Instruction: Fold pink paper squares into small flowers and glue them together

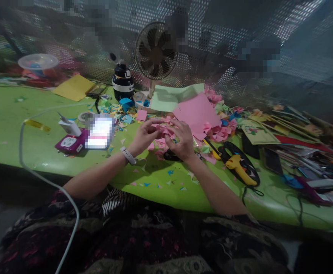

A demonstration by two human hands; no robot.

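My left hand (144, 136), with a pale watch strap at the wrist, is closed, its thumb and fingertips pinched together. Facing it, my right hand (182, 141) is curled with thumb and fingers bent inward. Between the fingertips is a small piece of pink paper (163, 134); its exact shape is hard to make out against the similar pieces behind. Cut pink paper pieces (161, 142) lie under and around both hands. Beneath my right hand, a dark-handled tool (170, 155), perhaps scissors, is partly covered. Beyond it lies a large pink sheet (196, 114).
A lit phone (100, 132) leans by a purple extension socket (72, 142) at left. A yellow glue gun (242, 169) rests at right. Behind stand a dark bottle (123, 84) and a fan (156, 51). Paper scraps litter the green table (160, 179); a white cable (22, 140) crosses its left side.
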